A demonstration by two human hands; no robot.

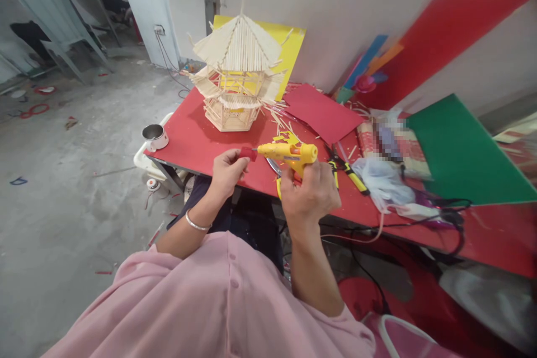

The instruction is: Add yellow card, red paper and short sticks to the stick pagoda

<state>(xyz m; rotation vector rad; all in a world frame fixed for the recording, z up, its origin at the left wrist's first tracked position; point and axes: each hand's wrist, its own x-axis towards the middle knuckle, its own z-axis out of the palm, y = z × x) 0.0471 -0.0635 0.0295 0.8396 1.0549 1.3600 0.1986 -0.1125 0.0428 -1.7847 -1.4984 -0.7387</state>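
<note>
My right hand (309, 194) is wrapped round the handle of a yellow glue gun (281, 152), whose nozzle points left. The nozzle tip meets or nearly meets a small red piece (248, 153), perhaps paper or card. My left hand (229, 172) pinches that red piece between thumb and fingers, above the table's front edge. Behind both hands stands a pagoda model (235, 98) built of thin wooden sticks, with two tiers of roof and a spire. Loose sticks and yellow scraps (289, 137) lie just beyond the glue gun.
On the red table (191, 140) are a metal cup (155, 137) at the left corner, pliers (350, 170), a red sheet (321, 112), and a plastic bag (384, 179). A green board (474, 151) leans at right. Cables (457, 218) hang over the front edge.
</note>
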